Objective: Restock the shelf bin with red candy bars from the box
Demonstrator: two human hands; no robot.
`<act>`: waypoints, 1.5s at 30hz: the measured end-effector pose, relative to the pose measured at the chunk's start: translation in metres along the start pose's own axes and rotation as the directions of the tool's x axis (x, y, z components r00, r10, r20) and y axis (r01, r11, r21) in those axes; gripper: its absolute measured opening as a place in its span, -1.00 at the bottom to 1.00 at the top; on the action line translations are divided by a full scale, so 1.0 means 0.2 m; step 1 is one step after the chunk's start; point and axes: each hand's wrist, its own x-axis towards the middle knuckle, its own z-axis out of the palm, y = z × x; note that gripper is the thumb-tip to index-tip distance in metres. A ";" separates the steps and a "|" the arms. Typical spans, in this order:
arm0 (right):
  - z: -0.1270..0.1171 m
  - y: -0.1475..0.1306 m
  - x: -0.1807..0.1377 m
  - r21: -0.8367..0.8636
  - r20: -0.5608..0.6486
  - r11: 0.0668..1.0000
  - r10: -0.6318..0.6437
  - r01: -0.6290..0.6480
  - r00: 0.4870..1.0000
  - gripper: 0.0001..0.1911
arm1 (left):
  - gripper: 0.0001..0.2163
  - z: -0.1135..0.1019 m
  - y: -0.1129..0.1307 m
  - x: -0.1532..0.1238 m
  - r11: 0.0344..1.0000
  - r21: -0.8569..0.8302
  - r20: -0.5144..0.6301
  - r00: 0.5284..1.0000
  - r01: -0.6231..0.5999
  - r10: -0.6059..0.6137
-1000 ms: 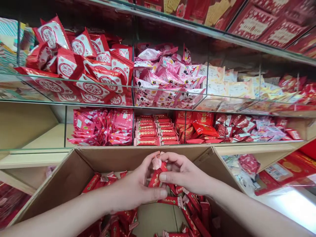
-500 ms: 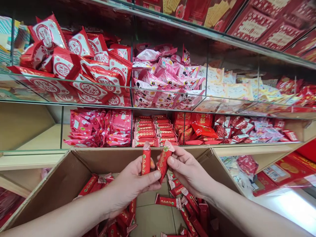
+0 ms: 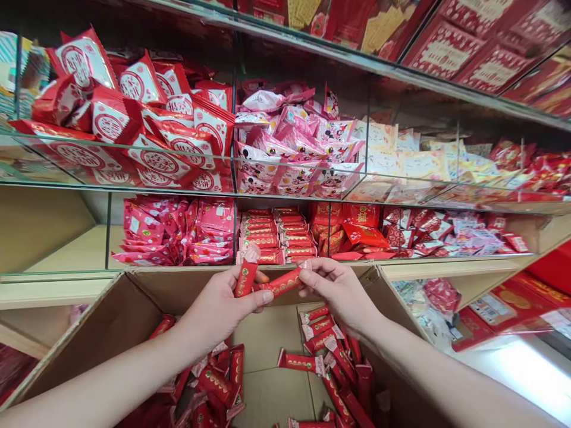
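Note:
My left hand point(image 3: 220, 306) is closed on a small red wrapped candy bar point(image 3: 245, 276), held upright between thumb and fingers. My right hand point(image 3: 341, 291) pinches a second red candy bar point(image 3: 283, 282), which lies nearly level with its left end against the first bar. Both hands hover above an open cardboard box point(image 3: 129, 315) holding several loose red bars point(image 3: 330, 356). Just behind them, a shelf compartment holds neat stacks of the same red bars point(image 3: 276, 235).
Glass shelves carry red and white packets point(image 3: 134, 113), pink packets point(image 3: 294, 142), pale yellow packets point(image 3: 414, 157) and more red sweets point(image 3: 446, 235). Red gift boxes point(image 3: 473, 47) fill the top shelf. A wooden shelf point(image 3: 57, 249) at the left is bare.
Both hands rose from inside the box toward the shelf front, each with a bar. The right hand's bar tipped from upright to nearly level against the left one.

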 end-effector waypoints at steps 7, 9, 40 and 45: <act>-0.01 -0.02 0.01 -0.108 -0.058 0.992 -0.075 0.069 0.995 -0.83 | -0.80 -0.04 0.03 0.02 1.000 0.003 -0.037 0.999 -0.031 0.031; -0.01 -0.02 0.01 -0.195 -0.067 0.973 -0.139 0.124 0.988 -0.83 | -0.80 -0.05 0.04 0.02 0.999 0.005 -0.039 0.999 -0.037 0.037; 0.04 -0.03 -0.09 -0.570 0.401 0.728 -0.157 0.380 0.903 -0.86 | -0.93 0.04 0.03 -0.06 0.969 0.197 0.312 0.946 -0.151 0.084; 0.08 0.01 -0.08 -0.247 0.170 0.967 -0.024 0.066 0.985 -0.79 | -0.83 0.06 0.02 -0.07 0.995 -0.032 0.168 0.982 0.095 -0.088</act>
